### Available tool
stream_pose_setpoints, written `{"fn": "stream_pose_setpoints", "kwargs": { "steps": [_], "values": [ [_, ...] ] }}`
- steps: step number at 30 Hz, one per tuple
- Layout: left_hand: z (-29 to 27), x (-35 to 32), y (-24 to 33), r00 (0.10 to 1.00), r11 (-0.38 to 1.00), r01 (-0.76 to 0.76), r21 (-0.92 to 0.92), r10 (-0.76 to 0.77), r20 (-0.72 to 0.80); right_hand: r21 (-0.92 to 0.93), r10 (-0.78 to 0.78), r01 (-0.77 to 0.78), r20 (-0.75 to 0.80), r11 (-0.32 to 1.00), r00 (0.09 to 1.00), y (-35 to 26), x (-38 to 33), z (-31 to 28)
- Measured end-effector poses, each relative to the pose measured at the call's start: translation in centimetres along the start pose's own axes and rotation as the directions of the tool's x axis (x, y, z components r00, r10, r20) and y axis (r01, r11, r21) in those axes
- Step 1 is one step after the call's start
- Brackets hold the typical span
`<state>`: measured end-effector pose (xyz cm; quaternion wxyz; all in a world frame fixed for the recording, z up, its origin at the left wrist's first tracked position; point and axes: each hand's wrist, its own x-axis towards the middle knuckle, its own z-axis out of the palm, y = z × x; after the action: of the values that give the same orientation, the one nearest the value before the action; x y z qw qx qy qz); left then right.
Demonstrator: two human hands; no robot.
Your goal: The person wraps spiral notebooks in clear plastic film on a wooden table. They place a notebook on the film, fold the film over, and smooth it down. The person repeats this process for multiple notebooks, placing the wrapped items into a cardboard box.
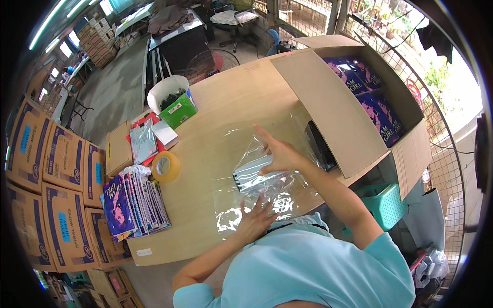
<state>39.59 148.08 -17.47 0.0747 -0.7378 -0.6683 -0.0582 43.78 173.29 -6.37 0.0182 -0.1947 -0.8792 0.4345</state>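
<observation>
While clear plastic film (228, 219) is spread on the near part of the table (205, 113), a pale pad (250, 177) with a dark-bound left edge is seen under or within it; which cannot be told. The left hand (256, 219) is laid, fingers parted, on the near film; the right hand (281, 155) is spread wide at the pad. The film is judged light, limp and slippery, the pad stiffer, best gripped by its edges.
</observation>
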Motion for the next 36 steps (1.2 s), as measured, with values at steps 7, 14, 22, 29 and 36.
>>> {"fn": "stream_pose_setpoints", "kwargs": {
  "steps": [7,14,22,29,36],
  "values": [
    [-8.2,4.3,-7.1,0.946,0.965,0.156,-0.211,-0.207,-0.251,0.024,-0.022,0.023,-0.024,0.999,0.999,2.3,2.4,0.9],
    [-7.7,5.6,-10.3,0.996,0.991,-0.012,-0.135,0.024,0.090,0.294,0.147,-0.008,-0.451,0.956,0.881,4.4,2.1,1.5],
    [-8.2,6.1,-9.9,0.994,0.952,0.013,-0.305,0.020,0.105,0.328,0.478,-0.492,-0.851,0.807,0.217,18.0,-13.4,-1.8],
    [-7.7,6.5,-10.1,0.996,0.944,-0.012,-0.330,0.041,0.083,0.504,0.565,-0.257,-0.748,0.825,0.348,24.2,-12.4,-1.3],
    [-7.6,6.1,-10.4,0.996,0.964,-0.006,-0.265,0.030,0.085,0.394,0.577,-0.473,-0.741,0.788,0.344,21.0,-17.7,-0.2]
  ]
}}
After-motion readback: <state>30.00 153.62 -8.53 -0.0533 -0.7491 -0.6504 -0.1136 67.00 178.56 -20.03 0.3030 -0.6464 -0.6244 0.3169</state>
